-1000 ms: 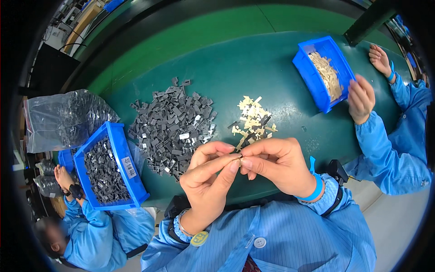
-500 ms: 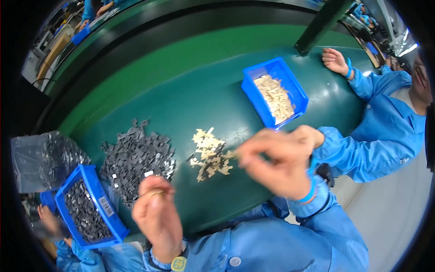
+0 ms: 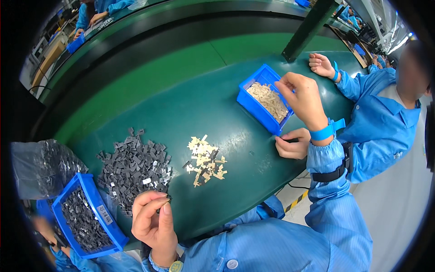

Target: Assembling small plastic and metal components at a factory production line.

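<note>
Low in the picture, my left hand pinches a small dark piece between thumb and fingertips, just in front of a heap of dark grey parts. My right hand is over the right rim of a blue bin that holds cream-coloured flat pieces. Its fingers are curled toward the thumb; whatever is between them, if anything, does not show. Between the heap and that bin lies a small pile of cream pieces, with some dark bits among them.
A second blue bin with dark parts stands at the lower left, beside a clear plastic bag. A co-worker at the right rests one hand below the cream bin and another beyond it. A dark green post rises behind.
My right hand has moved up and right, from beside the cream pile to the blue bin. The left hand stays pinched near the dark heap. The view has shifted slightly.
</note>
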A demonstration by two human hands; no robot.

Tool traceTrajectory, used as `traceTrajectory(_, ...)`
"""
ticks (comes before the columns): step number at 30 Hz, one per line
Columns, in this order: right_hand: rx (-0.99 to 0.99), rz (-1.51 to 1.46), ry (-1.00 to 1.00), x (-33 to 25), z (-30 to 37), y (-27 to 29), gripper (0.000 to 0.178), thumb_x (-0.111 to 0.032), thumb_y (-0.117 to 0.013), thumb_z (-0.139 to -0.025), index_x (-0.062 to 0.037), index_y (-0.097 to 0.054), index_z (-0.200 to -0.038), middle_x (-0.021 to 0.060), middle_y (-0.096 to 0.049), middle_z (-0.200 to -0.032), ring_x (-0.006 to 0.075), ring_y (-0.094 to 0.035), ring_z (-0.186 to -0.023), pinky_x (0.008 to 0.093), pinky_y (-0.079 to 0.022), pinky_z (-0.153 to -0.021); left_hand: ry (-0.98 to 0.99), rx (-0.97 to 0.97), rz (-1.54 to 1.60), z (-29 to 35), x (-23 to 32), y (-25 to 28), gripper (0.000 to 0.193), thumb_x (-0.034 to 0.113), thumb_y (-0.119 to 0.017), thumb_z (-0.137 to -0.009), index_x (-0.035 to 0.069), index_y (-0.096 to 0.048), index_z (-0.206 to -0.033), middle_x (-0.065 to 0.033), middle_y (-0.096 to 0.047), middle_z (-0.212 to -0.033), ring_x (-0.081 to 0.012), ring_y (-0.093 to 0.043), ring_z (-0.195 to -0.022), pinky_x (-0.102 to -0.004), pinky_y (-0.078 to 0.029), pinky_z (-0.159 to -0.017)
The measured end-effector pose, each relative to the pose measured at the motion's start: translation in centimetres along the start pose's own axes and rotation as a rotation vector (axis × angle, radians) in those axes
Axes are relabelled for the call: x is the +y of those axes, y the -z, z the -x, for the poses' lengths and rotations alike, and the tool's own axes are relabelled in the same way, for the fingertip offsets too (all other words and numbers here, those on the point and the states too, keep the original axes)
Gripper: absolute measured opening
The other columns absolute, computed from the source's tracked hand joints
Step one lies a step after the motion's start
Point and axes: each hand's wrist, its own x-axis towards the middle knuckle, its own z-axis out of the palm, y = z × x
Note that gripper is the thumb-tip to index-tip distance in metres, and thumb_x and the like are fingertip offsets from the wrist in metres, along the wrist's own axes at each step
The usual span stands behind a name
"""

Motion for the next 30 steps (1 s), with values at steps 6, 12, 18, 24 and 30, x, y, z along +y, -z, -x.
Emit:
traceTrajectory(6, -0.163, -0.975, -0.25, -7.8, 3.7, 1.8, 0.007, -0.005, -0.06, -0.078, 0.0016, -0.058, -0.079, 0.0013, -0.057, -0.076, 0.0092, -0.05, -0.069, 0.0221, -0.041, -0.064, -0.58, -0.174, -0.39, -0.6, -0.4, -0.9, 0.021, -0.001, -0.068, -0.062, 0.005, -0.061, -0.08, -0.0084, -0.055, -0.085, -0.0242, -0.054, -0.073, -0.0345, -0.043, -0.061)
traceTrajectory(12, -0.844, -1.266, 0.112, -12.2, 5.5, -2.6, 0.017, -0.019, -0.06, -0.081, -0.0014, -0.061, -0.082, 0.0032, -0.057, -0.075, 0.0096, -0.049, -0.067, 0.0244, -0.039, -0.058, -0.862, -0.208, -0.472, 0.3, 0.3, -0.2, 0.028, 0.006, -0.07, -0.059, 0.011, -0.065, -0.086, -0.0018, -0.053, -0.09, -0.0162, -0.049, -0.079, -0.0319, -0.039, -0.066)
traceTrajectory(18, -1.016, -1.326, 0.178, -12.5, 5.4, -3.9, 0.021, -0.023, -0.06, -0.082, -0.0018, -0.061, -0.083, 0.0019, -0.057, -0.073, 0.0071, -0.045, -0.062, 0.0238, -0.037, -0.053, -0.837, -0.304, -0.589, 0.9, 0.7, 0.8, 0.022, 0.011, -0.066, -0.064, 0.014, -0.066, -0.085, 0.0015, -0.053, -0.092, -0.0148, -0.048, -0.083, -0.0328, -0.036, -0.077)
traceTrajectory(24, -0.992, -1.272, 0.233, -12.7, 5.4, -3.5, 0.015, -0.018, -0.06, -0.08, -0.0022, -0.059, -0.079, 0.0028, -0.055, -0.074, 0.0094, -0.046, -0.065, 0.024, -0.038, -0.057, -0.854, -0.348, -0.575, 0.6, 0.7, 0.6, 0.03, 0.005, -0.071, -0.058, 0.012, -0.063, -0.086, -0.0029, -0.051, -0.086, -0.019, -0.047, -0.076, -0.031, -0.036, -0.058)
traceTrajectory(30, -0.874, -1.236, 0.054, -11.4, 7.1, -3.7, 0.014, -0.015, -0.056, -0.083, -0.0015, -0.056, -0.081, 0.003, -0.051, -0.076, 0.0097, -0.047, -0.068, 0.0248, -0.04, -0.059, -0.857, -0.269, -0.602, -0.6, -0.5, -1.4, 0.03, 0.014, -0.074, -0.057, 0.011, -0.063, -0.084, -0.0041, -0.052, -0.091, -0.0194, -0.05, -0.073, -0.0343, -0.037, -0.064)
